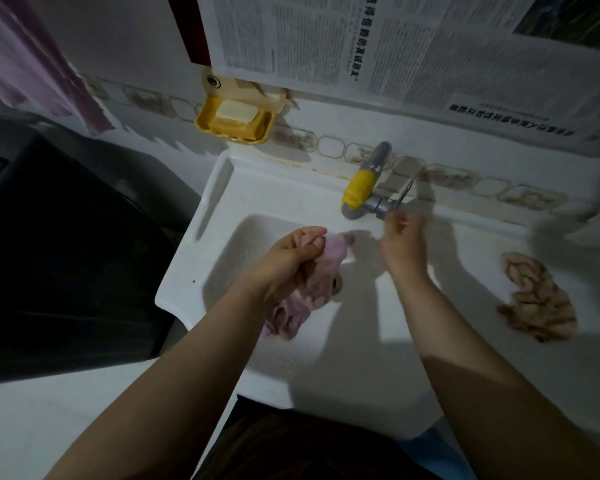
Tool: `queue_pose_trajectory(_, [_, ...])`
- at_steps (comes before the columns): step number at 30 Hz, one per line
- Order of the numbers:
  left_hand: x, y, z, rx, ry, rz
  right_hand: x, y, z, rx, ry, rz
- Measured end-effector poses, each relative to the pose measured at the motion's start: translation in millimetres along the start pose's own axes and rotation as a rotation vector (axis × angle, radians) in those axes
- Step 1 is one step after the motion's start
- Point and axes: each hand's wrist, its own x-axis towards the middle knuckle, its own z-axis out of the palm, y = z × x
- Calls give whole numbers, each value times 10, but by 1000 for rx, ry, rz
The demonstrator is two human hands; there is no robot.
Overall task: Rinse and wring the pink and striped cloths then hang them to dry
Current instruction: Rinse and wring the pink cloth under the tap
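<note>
Left hand (291, 258): It is closed tight around the pink cloth (302, 292). It holds the cloth bunched up over the sink (222, 258).
Pink cloth: Most of it hangs below and behind the left hand, down in the sink bowl. One small end sticks out past the fingers, toward the tap.
Right hand (402, 242): It reaches up to the tap handle (404, 194). The picture is blurry there, so I cannot tell if the fingers are pinching the handle or only touching it.
Tap (364, 187): It has a yellow wrap and sits just in front of the right hand. I see no water coming out.
Striped cloth (537, 301): It lies in a crumpled heap on the white worktop (465, 341), far out to the right of the right hand. No hand touches it.
Step now: I think the person is working the tap to rinse the pink cloth.
How to do it well: Turn the handle slowly, so water does not splash out. Move the pink cloth under the spout, so the water lands on it. Open the bunch a little, so water gets inside the folds. Keep it low over the bowl.
What is left: Both cloths are not hung up yet.
Soap dish (234, 119): It is yellow and sits on the wall, far above the left hand.
</note>
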Motion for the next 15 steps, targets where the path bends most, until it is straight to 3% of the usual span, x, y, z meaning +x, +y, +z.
queue_pose_trajectory(2, [-11, 4, 92, -44, -25, -30, 324, -81, -84, -66, 69, 33])
queue_pose_trajectory(5, [-39, 56, 202, -39, -15, -39, 743, -139, -58, -298, -57, 42])
queue_pose_trajectory(8, [-17, 82, 275, -6, 31, 24, 884, -164, -13, -467, -38, 17])
queue_pose_trajectory(15, [-20, 96, 390, 81, 41, 199, 869, -89, -30, -510, -4, -59])
